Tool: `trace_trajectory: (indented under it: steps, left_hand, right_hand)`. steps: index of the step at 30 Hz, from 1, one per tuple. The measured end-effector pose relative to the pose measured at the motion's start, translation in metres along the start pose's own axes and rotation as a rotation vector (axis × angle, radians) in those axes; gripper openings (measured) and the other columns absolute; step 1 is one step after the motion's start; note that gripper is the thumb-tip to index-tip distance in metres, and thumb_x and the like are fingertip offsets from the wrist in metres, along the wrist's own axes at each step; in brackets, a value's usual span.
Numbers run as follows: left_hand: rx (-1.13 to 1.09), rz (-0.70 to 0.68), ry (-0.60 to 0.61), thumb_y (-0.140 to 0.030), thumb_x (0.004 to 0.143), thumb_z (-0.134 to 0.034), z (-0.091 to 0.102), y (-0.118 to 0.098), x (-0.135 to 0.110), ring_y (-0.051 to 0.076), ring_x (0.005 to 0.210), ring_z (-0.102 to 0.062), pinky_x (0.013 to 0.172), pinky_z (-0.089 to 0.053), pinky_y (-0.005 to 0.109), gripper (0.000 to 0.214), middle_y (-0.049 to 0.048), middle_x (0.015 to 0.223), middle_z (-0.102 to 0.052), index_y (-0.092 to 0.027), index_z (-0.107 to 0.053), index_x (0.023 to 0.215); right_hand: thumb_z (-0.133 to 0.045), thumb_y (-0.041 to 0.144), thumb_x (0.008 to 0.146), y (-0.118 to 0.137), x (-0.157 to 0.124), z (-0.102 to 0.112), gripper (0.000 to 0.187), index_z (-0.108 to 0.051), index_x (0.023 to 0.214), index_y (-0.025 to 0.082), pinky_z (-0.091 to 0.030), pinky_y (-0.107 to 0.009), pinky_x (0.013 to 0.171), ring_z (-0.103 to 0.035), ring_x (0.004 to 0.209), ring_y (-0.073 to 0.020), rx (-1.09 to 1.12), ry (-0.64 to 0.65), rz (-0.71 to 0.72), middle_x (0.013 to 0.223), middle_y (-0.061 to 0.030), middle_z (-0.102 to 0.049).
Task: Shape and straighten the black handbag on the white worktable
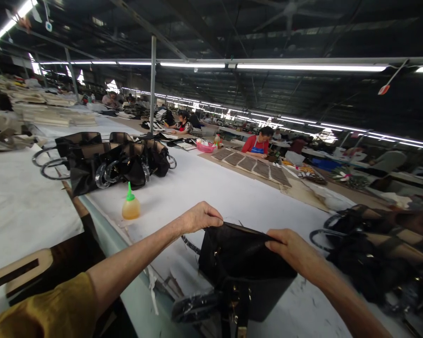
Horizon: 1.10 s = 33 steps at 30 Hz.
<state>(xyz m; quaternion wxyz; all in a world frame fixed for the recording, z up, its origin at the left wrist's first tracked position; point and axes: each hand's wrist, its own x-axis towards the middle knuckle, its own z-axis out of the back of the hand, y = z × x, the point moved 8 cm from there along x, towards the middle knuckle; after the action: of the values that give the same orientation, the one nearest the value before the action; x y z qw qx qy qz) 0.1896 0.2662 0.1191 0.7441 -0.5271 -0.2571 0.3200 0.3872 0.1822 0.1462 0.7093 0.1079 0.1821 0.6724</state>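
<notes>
A black handbag (248,263) with gold-coloured fittings stands at the near edge of the white table. Its looped handle (197,307), wrapped in clear film, hangs on the near side. My left hand (202,217) pinches the bag's top rim at its left corner, thumb against fingers. At the right part of the same rim, my right hand (287,244) grips the edge between thumb and fingers. The inside of the bag is hidden from this angle.
A glue bottle (130,207) with a green nozzle stands left of the bag. Black handbags (102,162) cluster behind it, and more handbags (377,253) lie at the right. Across the table (197,180), a person in red (257,143) bends near brown panels (250,164).
</notes>
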Motion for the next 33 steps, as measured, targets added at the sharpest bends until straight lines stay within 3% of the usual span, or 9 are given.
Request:
trace_trajectory:
  steps: [8, 13, 17, 20, 23, 25, 30, 33]
  left_hand:
    - [0.692, -0.331, -0.025, -0.018, 0.081, -0.041, -0.012, -0.037, -0.010, 0.010, 0.058, -0.044, 0.058, -0.035, 0.019, 0.020, -0.0023, 0.060, -0.051, -0.016, -0.059, 0.072]
    - [0.929, -0.355, -0.057, -0.017, 0.083, -0.039, -0.019, -0.039, -0.011, 0.015, 0.074, -0.055, 0.067, -0.040, 0.023, 0.018, 0.0021, 0.078, -0.062, -0.018, -0.057, 0.081]
    - [1.021, -0.291, -0.138, -0.018, 0.083, -0.040, -0.018, -0.031, -0.006, 0.018, 0.075, -0.057, 0.068, -0.042, 0.026, 0.017, 0.0032, 0.079, -0.062, -0.019, -0.057, 0.085]
    - [1.015, -0.277, -0.170, -0.018, 0.081, -0.042, -0.018, -0.027, -0.004, 0.018, 0.075, -0.057, 0.067, -0.042, 0.026, 0.016, 0.0024, 0.079, -0.062, -0.019, -0.057, 0.085]
    - [0.976, -0.295, -0.163, -0.018, 0.080, -0.043, -0.019, -0.026, -0.004, 0.016, 0.074, -0.057, 0.067, -0.042, 0.024, 0.015, 0.0013, 0.078, -0.062, -0.020, -0.057, 0.083]
    - [0.953, -0.308, -0.157, -0.018, 0.080, -0.042, -0.020, -0.027, -0.005, 0.016, 0.073, -0.057, 0.067, -0.041, 0.024, 0.015, 0.0008, 0.076, -0.061, -0.020, -0.057, 0.082]
    - [0.940, -0.324, -0.163, -0.018, 0.079, -0.043, -0.019, -0.025, -0.007, 0.016, 0.072, -0.057, 0.065, -0.040, 0.023, 0.013, 0.0005, 0.076, -0.061, -0.020, -0.056, 0.081]
    - [0.927, -0.325, -0.167, -0.018, 0.078, -0.044, -0.019, -0.024, -0.006, 0.016, 0.071, -0.056, 0.065, -0.040, 0.023, 0.013, 0.0006, 0.076, -0.061, -0.020, -0.056, 0.080]
  right_hand:
    - [-0.046, 0.022, 0.078, 0.002, 0.003, -0.001, 0.016, -0.048, 0.062, 0.021, -0.034, -0.025, 0.056, -0.054, 0.062, -0.0171, -0.099, -0.006, 0.013, 0.061, 0.0014, -0.057]
    - [-0.047, 0.018, 0.078, 0.005, 0.004, 0.000, 0.014, -0.050, 0.065, 0.021, -0.034, -0.027, 0.061, -0.057, 0.069, -0.0195, -0.196, -0.019, 0.008, 0.069, -0.0005, -0.061]
    - [-0.050, 0.014, 0.074, 0.009, 0.001, 0.004, 0.009, -0.055, 0.072, 0.021, -0.033, -0.032, 0.063, -0.057, 0.080, -0.0273, -0.287, -0.066, -0.031, 0.079, -0.0061, -0.063]
    - [-0.051, 0.012, 0.071, 0.013, -0.001, 0.007, 0.020, -0.057, 0.088, 0.021, -0.034, -0.036, 0.064, -0.057, 0.084, -0.0314, -0.293, -0.098, -0.052, 0.086, -0.0100, -0.064]
    - [-0.053, 0.016, 0.072, 0.017, 0.001, 0.010, 0.038, -0.053, 0.110, 0.022, -0.036, -0.037, 0.073, -0.056, 0.094, -0.0300, -0.221, -0.124, -0.023, 0.103, -0.0105, -0.062]
    - [-0.053, 0.022, 0.075, 0.022, 0.005, 0.009, 0.040, -0.051, 0.115, 0.025, -0.037, -0.033, 0.079, -0.054, 0.100, -0.0247, -0.150, -0.119, 0.035, 0.111, -0.0059, -0.060]
    - [-0.052, 0.025, 0.075, 0.047, 0.010, 0.007, 0.015, -0.060, 0.087, 0.026, -0.036, -0.026, 0.084, -0.053, 0.099, -0.0183, 0.025, -0.123, 0.265, 0.111, 0.0024, -0.058]
    - [-0.052, 0.024, 0.074, 0.055, 0.011, 0.006, 0.005, -0.057, 0.073, 0.024, -0.036, -0.028, 0.081, -0.054, 0.092, -0.0191, 0.027, -0.156, 0.282, 0.101, 0.0018, -0.060]
